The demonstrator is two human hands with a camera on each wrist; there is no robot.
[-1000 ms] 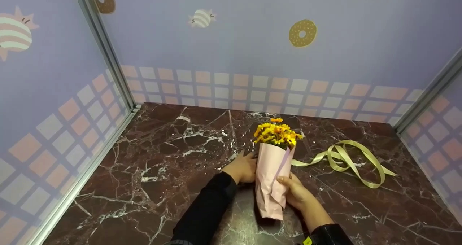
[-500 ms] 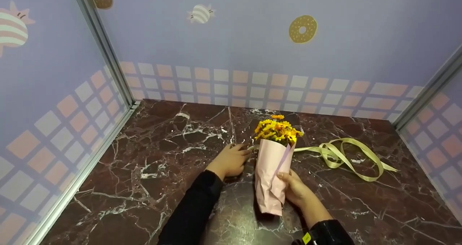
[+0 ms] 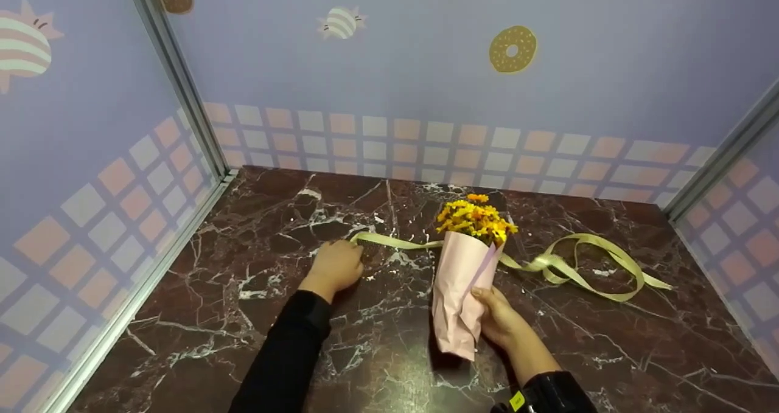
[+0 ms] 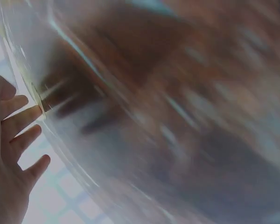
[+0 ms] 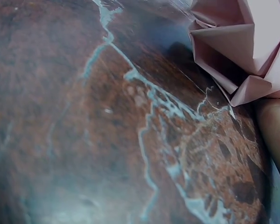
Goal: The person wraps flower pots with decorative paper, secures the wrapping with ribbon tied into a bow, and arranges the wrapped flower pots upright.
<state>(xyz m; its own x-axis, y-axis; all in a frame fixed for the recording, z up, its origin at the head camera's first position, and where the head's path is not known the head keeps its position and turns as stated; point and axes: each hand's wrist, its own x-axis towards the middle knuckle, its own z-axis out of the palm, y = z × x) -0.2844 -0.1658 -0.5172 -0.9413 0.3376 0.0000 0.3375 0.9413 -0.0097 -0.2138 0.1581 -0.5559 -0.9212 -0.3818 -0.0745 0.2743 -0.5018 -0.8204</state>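
Observation:
A bouquet of yellow flowers (image 3: 475, 219) in pink wrapping paper (image 3: 456, 294) leans slightly right on the marble-patterned table. My right hand (image 3: 502, 320) grips the wrap from its right side, thumb on the front and fingers hidden behind. A pale yellow-green ribbon (image 3: 395, 241) passes behind the bouquet just below the flowers. To the left, my left hand (image 3: 336, 264) pinches the ribbon's end. In the left wrist view the ribbon (image 4: 38, 99) shows at the fingertips, the other fingers spread. The right wrist view shows the folded paper bottom (image 5: 228, 51) over the tabletop.
The rest of the ribbon (image 3: 633, 270) lies in loose loops on the table to the right of the bouquet. Patterned panels (image 3: 395, 66) with metal corner posts (image 3: 182, 78) enclose the table (image 3: 201, 303) at the back and sides.
My left hand has moved left from beside the bouquet, drawing the ribbon out behind it. The loops on the right have tightened. My right hand keeps hold of the bouquet, nearly unmoved.

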